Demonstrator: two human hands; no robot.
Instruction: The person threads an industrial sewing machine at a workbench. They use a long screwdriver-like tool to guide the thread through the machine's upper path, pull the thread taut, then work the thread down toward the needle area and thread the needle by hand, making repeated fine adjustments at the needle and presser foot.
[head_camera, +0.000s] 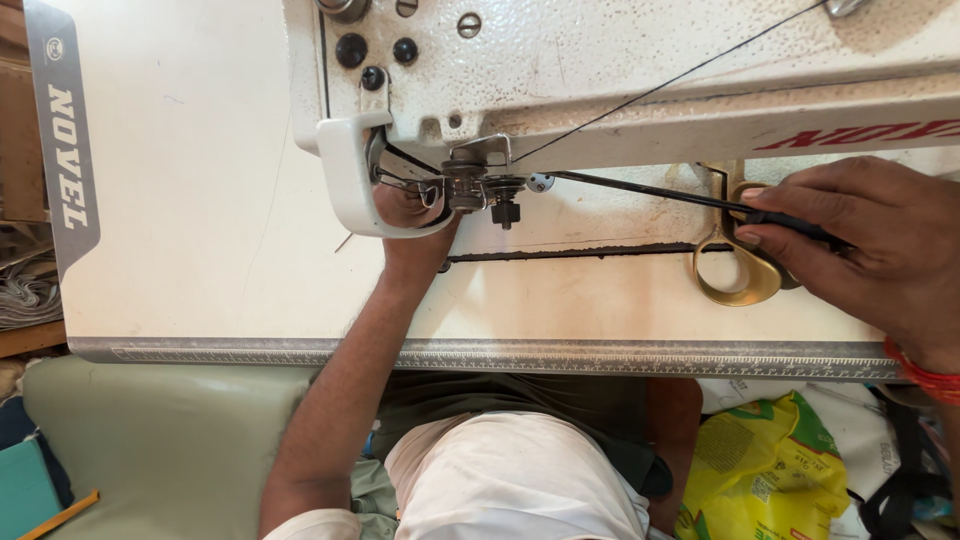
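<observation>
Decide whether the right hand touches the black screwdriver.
Touching: the head view shows the right hand with its fingers wrapped around the handle of the black screwdriver.

Brass-handled scissors (738, 262) lie flat on your white table (200, 200), just under the machine's arm. Below the table's ruler-marked front edge, to the right, a yellow plastic bag (765, 470) sits crumpled. Left of that edge, a pale green cushion (150, 440).

Person: both forearms were bare; right wrist carried a red thread band (925, 378); white garment (510, 480) over lap, dark cloth beneath it.
</observation>
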